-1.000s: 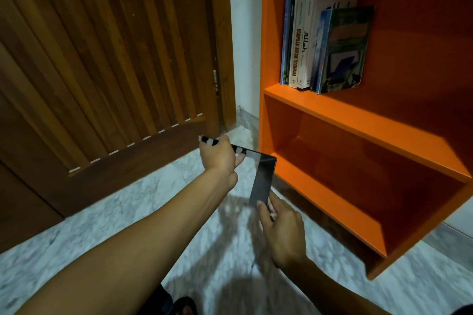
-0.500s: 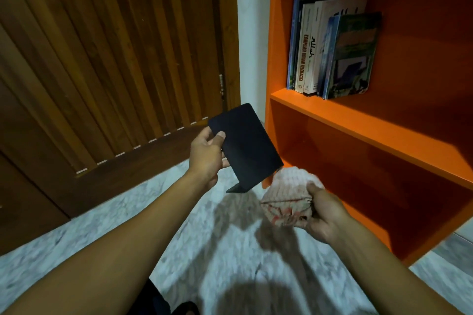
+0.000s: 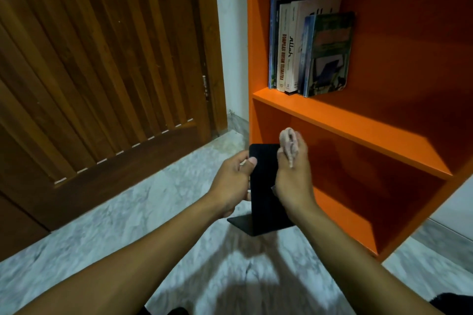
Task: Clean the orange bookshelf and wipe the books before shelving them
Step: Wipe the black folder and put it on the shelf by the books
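A black L-shaped metal bookend (image 3: 263,192) stands upright in the air in front of the orange bookshelf (image 3: 345,123). My left hand (image 3: 231,184) grips its left edge, thumb on the front face. My right hand (image 3: 294,179) is closed on a pinkish cloth (image 3: 289,142) and presses against the bookend's right side. Several books (image 3: 307,46) stand upright at the left end of the upper shelf, the outermost one leaning slightly. The lower shelf compartment behind my hands holds nothing visible.
A dark wooden slatted door (image 3: 102,71) fills the left. A strip of white wall (image 3: 230,33) separates it from the bookshelf. The floor is grey-white marble (image 3: 128,225). The shelf's right side meets a white wall at the far right.
The bookend has turned from a tilted, face-on pose to upright. My right hand, with the cloth, rose from below the bookend and now presses against its right side.
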`<state>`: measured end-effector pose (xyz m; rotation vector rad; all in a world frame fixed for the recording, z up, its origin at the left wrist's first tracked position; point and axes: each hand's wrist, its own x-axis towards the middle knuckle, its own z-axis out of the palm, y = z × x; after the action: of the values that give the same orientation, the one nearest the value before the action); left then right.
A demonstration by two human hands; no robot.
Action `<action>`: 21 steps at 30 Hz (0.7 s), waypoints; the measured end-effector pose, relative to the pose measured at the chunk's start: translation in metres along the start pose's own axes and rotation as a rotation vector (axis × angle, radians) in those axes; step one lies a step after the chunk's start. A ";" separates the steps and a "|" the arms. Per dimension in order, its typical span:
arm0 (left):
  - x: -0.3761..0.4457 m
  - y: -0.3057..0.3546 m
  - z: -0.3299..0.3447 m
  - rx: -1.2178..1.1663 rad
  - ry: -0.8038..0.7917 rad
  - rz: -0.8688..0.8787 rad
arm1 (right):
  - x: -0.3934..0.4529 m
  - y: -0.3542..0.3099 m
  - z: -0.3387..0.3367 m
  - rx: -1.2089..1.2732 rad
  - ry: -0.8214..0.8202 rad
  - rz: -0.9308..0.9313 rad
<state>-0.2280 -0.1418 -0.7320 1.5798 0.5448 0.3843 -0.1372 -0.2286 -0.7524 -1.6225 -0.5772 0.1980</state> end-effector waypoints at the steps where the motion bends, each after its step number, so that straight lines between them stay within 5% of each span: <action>1: 0.001 -0.001 0.004 -0.017 0.004 0.004 | -0.003 0.004 0.003 -0.091 -0.064 -0.071; 8: 0.023 0.001 -0.024 -0.268 0.223 -0.083 | -0.019 0.039 0.004 -0.422 -0.463 -0.555; 13: 0.030 -0.006 -0.042 -0.208 0.317 -0.156 | -0.028 0.047 0.000 -0.457 -0.659 -0.622; 21: 0.037 0.000 -0.067 -0.181 0.478 -0.173 | -0.048 0.057 -0.009 -0.499 -0.705 -0.529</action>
<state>-0.2343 -0.0659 -0.7296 1.2551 0.9774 0.6659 -0.1595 -0.2612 -0.8163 -1.7894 -1.6777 0.2410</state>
